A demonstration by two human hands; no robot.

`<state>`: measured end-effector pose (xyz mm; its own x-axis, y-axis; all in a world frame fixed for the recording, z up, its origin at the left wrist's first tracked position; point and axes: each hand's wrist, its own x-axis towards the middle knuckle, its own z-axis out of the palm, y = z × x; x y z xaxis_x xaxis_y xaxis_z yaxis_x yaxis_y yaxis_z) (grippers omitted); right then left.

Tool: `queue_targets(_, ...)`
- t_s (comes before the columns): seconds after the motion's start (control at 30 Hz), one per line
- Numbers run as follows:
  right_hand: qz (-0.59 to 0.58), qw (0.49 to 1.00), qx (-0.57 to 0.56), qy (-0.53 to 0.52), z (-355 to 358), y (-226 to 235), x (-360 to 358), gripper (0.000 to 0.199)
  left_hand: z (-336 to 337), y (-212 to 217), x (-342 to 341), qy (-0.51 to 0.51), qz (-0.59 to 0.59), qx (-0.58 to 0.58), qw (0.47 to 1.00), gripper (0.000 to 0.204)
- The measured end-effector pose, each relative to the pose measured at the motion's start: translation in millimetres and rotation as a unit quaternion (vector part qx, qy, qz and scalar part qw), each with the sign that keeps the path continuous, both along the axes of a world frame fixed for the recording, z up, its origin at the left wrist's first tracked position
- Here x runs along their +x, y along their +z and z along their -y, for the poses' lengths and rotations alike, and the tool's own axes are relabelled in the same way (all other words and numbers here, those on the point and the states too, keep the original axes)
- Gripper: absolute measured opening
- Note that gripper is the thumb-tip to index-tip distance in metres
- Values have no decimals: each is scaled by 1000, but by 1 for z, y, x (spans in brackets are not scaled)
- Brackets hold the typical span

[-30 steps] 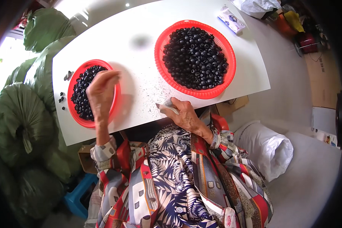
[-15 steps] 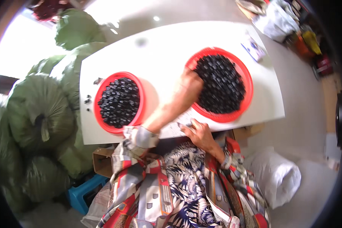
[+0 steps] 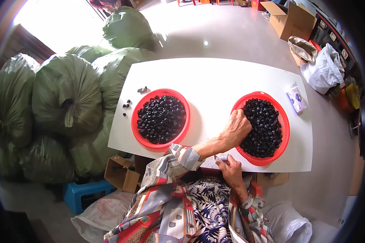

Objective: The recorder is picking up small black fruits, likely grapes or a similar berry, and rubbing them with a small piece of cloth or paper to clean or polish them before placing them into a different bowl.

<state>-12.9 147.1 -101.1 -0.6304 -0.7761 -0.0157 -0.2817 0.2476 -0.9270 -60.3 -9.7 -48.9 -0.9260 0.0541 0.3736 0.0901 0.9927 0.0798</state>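
White tabletop (image 3: 207, 81) is filling the frame's middle. Right of centre, black rounded pieces (image 3: 263, 129) are lying heaped in a red basket (image 3: 286, 129), their open ends facing mixed ways, no long axis shared. Over its left edge, the left hand (image 3: 236, 127) is curling downward; whether it is grasping any, I cannot tell. Just below, the right hand (image 3: 232, 170) is pinching a small grey item (image 3: 222, 156), pointing upper left. Left of centre, a red basin (image 3: 180, 137) is holding more of them. Upper right, a packet (image 3: 297, 99) is bearing print too small to read.
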Motion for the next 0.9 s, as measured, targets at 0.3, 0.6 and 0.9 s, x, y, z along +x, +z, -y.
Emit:
queue_targets(0.3, -22, 1000, 1, 9, 2, 2, 1, 31, -2, 25, 29, -73, -53, 299, 950, 22)
queue_targets(0.6, -16, 999, -41, -4, 0, -3, 1, 36, 6, 43, 81, -28, -53, 511, 858, 13)
queue_targets(0.9, 25, 999, -42, -8, -1, -2, 5, 24, 5, 18, 115, 56, 23, 670, 740, 15)
